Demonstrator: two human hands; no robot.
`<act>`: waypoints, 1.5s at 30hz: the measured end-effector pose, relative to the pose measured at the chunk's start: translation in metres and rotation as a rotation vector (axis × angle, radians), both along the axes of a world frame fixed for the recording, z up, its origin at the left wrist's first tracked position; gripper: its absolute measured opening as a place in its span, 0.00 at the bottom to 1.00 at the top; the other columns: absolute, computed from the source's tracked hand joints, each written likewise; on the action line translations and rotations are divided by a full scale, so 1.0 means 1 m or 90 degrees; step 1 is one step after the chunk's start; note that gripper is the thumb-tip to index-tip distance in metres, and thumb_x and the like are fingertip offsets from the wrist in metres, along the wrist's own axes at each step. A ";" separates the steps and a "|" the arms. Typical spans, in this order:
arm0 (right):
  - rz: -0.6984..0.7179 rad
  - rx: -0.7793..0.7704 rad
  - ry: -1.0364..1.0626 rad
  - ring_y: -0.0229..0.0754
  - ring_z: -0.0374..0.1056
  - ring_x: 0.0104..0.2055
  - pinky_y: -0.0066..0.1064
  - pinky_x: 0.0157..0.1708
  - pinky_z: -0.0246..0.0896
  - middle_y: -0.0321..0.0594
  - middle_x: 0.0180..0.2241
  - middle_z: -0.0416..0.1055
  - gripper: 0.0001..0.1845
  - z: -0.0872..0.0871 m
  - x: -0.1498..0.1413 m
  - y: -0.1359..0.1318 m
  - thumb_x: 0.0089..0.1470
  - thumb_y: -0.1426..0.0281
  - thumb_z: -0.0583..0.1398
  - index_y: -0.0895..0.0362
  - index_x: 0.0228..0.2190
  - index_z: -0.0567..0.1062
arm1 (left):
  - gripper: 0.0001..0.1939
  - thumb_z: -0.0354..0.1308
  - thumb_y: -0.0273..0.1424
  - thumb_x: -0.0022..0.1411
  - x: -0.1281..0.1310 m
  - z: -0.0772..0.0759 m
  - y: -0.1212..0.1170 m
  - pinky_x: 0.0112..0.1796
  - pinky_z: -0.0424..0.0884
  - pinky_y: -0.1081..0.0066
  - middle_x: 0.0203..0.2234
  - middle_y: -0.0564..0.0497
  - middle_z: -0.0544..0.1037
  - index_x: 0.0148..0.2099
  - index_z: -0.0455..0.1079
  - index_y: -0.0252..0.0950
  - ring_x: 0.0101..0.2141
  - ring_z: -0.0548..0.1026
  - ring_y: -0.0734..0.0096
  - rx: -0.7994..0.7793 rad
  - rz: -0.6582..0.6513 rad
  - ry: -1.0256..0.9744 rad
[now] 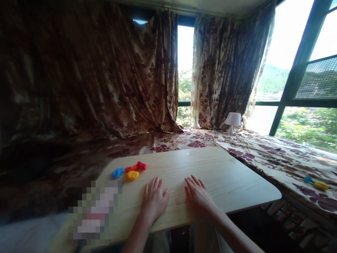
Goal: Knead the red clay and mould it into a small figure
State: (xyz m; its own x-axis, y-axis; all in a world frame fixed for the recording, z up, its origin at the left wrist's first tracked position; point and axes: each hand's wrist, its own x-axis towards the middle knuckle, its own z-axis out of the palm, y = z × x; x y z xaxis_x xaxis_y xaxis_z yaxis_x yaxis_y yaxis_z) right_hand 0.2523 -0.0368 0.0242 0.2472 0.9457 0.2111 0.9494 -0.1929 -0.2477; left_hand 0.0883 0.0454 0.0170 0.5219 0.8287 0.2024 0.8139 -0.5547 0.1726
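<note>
My left hand [155, 196] lies palm down on the pale wooden table [226, 175], fingers stretched out, holding nothing. To its right, my right hand [197, 195] also rests on the tabletop with its fingers extended and nothing in it. Beyond my left hand, toward the table's far left, sit small crumpled soft pieces: a yellow one [132, 175], a red one [136, 166] and a blue one [117, 172]. The yellow piece is nearest to my left hand, apart from it. What these pieces are exactly, I cannot tell.
A blurred-out patch [96, 214] covers something at the table's left. On the right, a flowered cloth surface [263, 154] bears a white lamp [233, 120] and a blue-and-yellow piece [319, 185]. Patterned curtains [142, 77] hang behind, beside windows.
</note>
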 end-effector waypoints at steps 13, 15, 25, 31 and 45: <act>-0.014 0.006 -0.003 0.51 0.45 0.64 0.50 0.59 0.41 0.49 0.60 0.56 0.23 0.014 -0.018 0.047 0.59 0.69 0.47 0.61 0.53 0.66 | 0.29 0.35 0.41 0.64 -0.001 -0.002 0.002 0.59 0.47 0.55 0.61 0.44 0.57 0.61 0.56 0.31 0.61 0.52 0.61 0.002 -0.007 0.004; -0.043 -0.024 0.014 0.50 0.44 0.64 0.49 0.59 0.41 0.47 0.60 0.55 0.23 0.014 -0.005 0.043 0.59 0.69 0.45 0.61 0.54 0.65 | 0.29 0.36 0.40 0.64 0.000 -0.002 0.002 0.59 0.47 0.55 0.61 0.44 0.57 0.61 0.56 0.31 0.61 0.52 0.61 0.001 -0.004 0.002; 0.140 0.067 -0.033 0.46 0.36 0.66 0.42 0.61 0.36 0.39 0.63 0.48 0.23 -0.007 -0.042 -0.030 0.57 0.72 0.48 0.57 0.53 0.66 | 0.29 0.37 0.40 0.64 -0.001 -0.002 0.000 0.59 0.46 0.55 0.61 0.44 0.57 0.61 0.56 0.31 0.61 0.52 0.61 -0.005 -0.001 -0.018; 0.007 0.024 0.005 0.51 0.44 0.64 0.49 0.59 0.39 0.49 0.59 0.57 0.24 0.013 -0.025 0.045 0.55 0.69 0.51 0.61 0.53 0.67 | 0.29 0.35 0.42 0.64 -0.001 -0.002 0.002 0.59 0.48 0.55 0.61 0.44 0.57 0.61 0.56 0.31 0.61 0.52 0.61 0.008 -0.011 0.007; 0.122 0.093 -0.002 0.45 0.40 0.65 0.44 0.61 0.31 0.40 0.59 0.58 0.21 -0.006 -0.053 -0.015 0.59 0.71 0.47 0.54 0.52 0.68 | 0.29 0.37 0.40 0.64 -0.001 0.000 0.000 0.60 0.46 0.56 0.61 0.44 0.57 0.61 0.56 0.31 0.61 0.52 0.61 -0.002 -0.003 0.000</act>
State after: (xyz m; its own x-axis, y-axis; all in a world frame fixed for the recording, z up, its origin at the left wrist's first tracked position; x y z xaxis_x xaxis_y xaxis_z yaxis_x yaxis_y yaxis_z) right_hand 0.1997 -0.0518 0.0186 0.0660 0.9349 0.3488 0.9660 0.0277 -0.2570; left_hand 0.0873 0.0450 0.0167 0.5256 0.8268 0.2001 0.8113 -0.5580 0.1746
